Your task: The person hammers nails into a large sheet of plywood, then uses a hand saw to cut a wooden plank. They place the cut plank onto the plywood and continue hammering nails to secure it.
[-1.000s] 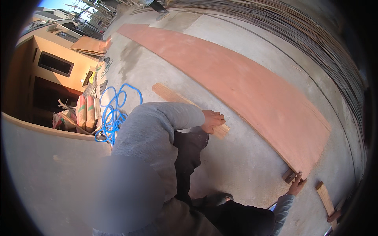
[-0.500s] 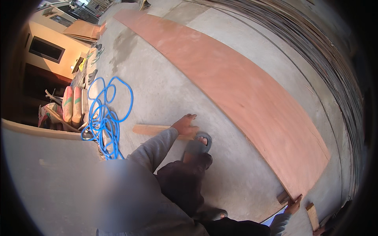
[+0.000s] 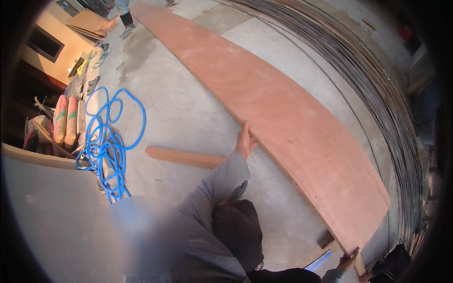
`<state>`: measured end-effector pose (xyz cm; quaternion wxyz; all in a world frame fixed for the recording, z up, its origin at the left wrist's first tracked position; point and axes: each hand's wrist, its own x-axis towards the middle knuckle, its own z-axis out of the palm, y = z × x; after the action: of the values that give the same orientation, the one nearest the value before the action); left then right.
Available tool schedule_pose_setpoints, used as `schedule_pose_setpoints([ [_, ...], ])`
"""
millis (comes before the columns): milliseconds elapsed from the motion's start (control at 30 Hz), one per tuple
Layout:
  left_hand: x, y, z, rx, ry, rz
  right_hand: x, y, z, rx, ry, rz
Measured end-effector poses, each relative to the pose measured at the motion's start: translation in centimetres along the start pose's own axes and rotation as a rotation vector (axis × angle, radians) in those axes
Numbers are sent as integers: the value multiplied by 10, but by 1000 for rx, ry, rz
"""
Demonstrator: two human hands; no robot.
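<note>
A long reddish-brown plywood sheet (image 3: 283,118) stretches from the far left to the near right above the concrete floor. My left hand (image 3: 245,140) grips its near long edge about midway, thumb on top and fingers partly under it. My right hand (image 3: 348,261) is closed on the near corner, thumb on the upper face. A wood block (image 3: 325,239) shows beneath the sheet close to that corner. Beside my right hand lies a flat blue strip (image 3: 319,261), its kind unclear. A wooden batten (image 3: 186,157) lies on the floor left of my left forearm.
A tangled blue hose (image 3: 108,151) lies left. Long thin rods (image 3: 377,80) run along the right. At the lower right, another person (image 3: 394,262) is partly visible near a wood piece (image 3: 360,266). A booted leg (image 3: 126,24) stands at the far end, and filled sacks (image 3: 66,120) lean left.
My left hand has moved from above the batten to the sheet's edge and taken hold. My right hand stays at the corner. A booted leg has come into view at the far end.
</note>
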<state>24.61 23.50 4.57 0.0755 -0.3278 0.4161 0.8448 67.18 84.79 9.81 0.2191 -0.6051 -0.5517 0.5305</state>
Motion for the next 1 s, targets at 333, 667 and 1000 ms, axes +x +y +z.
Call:
schedule_pose_setpoints([
  [333, -13, 5, -12, 252, 216, -77, -35, 34, -20, 111, -104, 51],
  [667, -45, 19, -71, 212, 282, -74, -90, 82, -47, -478, -66, 42],
  [1000, -90, 41, -59, 151, 311, -81, -142, 105, -40, -439, -60, 150],
])
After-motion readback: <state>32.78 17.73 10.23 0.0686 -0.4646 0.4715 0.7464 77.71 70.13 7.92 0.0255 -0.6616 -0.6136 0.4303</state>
